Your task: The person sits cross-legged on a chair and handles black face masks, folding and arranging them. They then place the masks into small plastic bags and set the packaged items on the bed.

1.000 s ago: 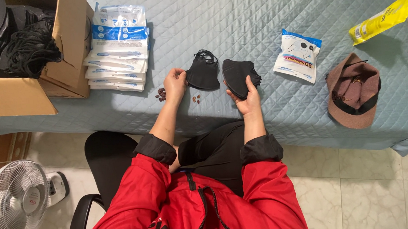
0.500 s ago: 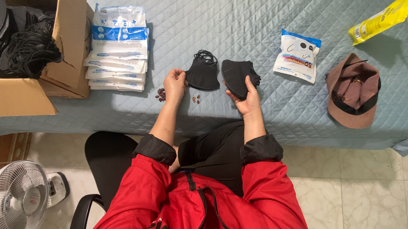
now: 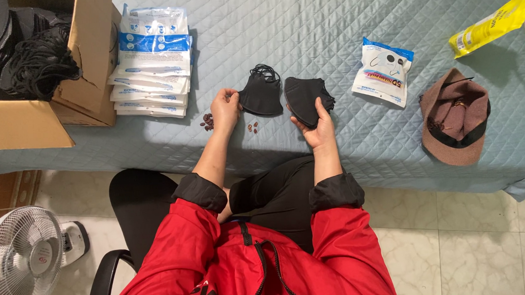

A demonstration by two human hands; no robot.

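Two black face masks lie side by side near the front edge of a quilted blue-grey bed cover (image 3: pixel 304 35). My left hand (image 3: pixel 226 106) pinches the left edge of the left mask (image 3: pixel 262 95), whose ear loops bunch at its top. My right hand (image 3: pixel 316 126) grips the right mask (image 3: pixel 304 97) from below, thumb on its face. Small dark brown bits (image 3: pixel 207 121) lie scattered beside my left hand and between my hands.
A stack of sealed white-and-blue mask packets (image 3: pixel 151 63) lies left of my hands. An open cardboard box (image 3: pixel 46 88) of black masks sits far left. One mask packet (image 3: pixel 383 71), a brown cap (image 3: pixel 455 116) and a yellow bag (image 3: pixel 498 21) lie to the right. A fan (image 3: pixel 17 263) stands on the floor.
Almost nothing differs; both hands stay on their masks, and the right mask has shifted only slightly.
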